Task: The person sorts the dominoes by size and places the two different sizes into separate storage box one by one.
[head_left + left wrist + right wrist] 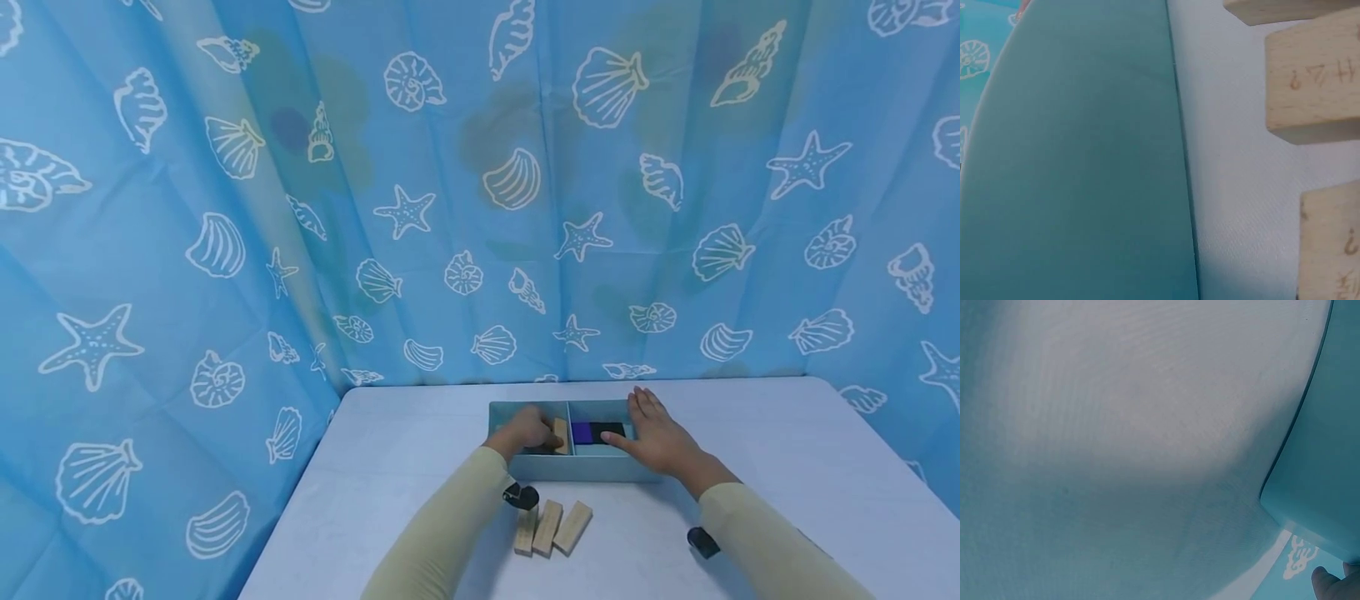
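Observation:
A light blue box [581, 469] with a divider stands on the table in the head view. My left hand [531, 429] reaches into its left compartment and pinches a wooden block [561, 433] close to the divider. At the box's right end rests my right hand [658, 437], fingers straight along the end and thumb extended over the inside. A purple piece [582, 432] and a black piece [606, 431] lie in the right compartment. The left wrist view shows the box wall [1085, 156]; fingertips [1329, 584] appear at the corner of the right wrist view.
Three wooden blocks [548, 528] lie on the white table [375, 467] in front of the box; the left wrist view shows markings on their ends. A blue curtain [465, 208] with shell prints hangs behind and beside the table.

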### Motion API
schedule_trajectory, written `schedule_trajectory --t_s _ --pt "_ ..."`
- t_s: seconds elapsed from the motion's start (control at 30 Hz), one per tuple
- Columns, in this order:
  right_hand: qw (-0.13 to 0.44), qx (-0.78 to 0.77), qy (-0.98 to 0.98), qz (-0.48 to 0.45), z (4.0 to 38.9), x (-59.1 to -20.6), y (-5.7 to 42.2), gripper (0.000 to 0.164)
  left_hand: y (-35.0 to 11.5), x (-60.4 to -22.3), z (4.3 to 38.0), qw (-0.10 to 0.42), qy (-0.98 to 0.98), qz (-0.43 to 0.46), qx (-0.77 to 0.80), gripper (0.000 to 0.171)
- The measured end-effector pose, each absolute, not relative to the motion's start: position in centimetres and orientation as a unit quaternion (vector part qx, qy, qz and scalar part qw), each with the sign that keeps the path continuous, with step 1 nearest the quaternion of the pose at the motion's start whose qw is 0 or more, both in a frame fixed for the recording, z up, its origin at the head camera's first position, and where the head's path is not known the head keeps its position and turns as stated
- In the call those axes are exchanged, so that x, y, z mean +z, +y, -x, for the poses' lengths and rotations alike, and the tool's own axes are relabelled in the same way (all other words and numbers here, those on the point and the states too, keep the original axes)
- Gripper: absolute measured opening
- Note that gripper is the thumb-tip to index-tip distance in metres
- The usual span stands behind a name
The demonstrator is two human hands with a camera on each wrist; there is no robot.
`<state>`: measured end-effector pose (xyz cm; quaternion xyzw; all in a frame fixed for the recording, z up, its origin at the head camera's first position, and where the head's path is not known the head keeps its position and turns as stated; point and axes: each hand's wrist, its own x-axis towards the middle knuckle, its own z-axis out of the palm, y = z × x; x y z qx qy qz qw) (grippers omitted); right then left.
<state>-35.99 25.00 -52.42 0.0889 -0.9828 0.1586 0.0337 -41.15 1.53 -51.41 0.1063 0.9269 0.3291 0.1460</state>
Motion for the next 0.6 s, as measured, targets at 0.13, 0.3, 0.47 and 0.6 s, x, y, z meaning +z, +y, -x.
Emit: schedule_trajectory --t_s 0.13,0.3,0.47,0.6 --pt "0.034 0.161 -0.982 -0.091 35.99 -52.62 25.15 0.107 1.79 -51.6 41.1 0.139 0.935 -0.109 0.309 0.016" --pt "0.034 0.16 -0.982 -0.094 36.02 -52.69 25.23 0.112 2.0 -51.77 41.19 0.131 0.941 -0.115 0.291 0.016" --pt "0.038 0.16 -0.982 -0.093 36.09 -52.59 25.24 0.109 2.16 -51.49 41.22 0.128 0.944 -0.111 0.283 0.014" --pt "0.036 0.161 -0.982 -0.092 36.05 -52.56 25.22 0.107 2.3 -51.47 41.18 0.128 0.943 -0.106 0.288 0.014"
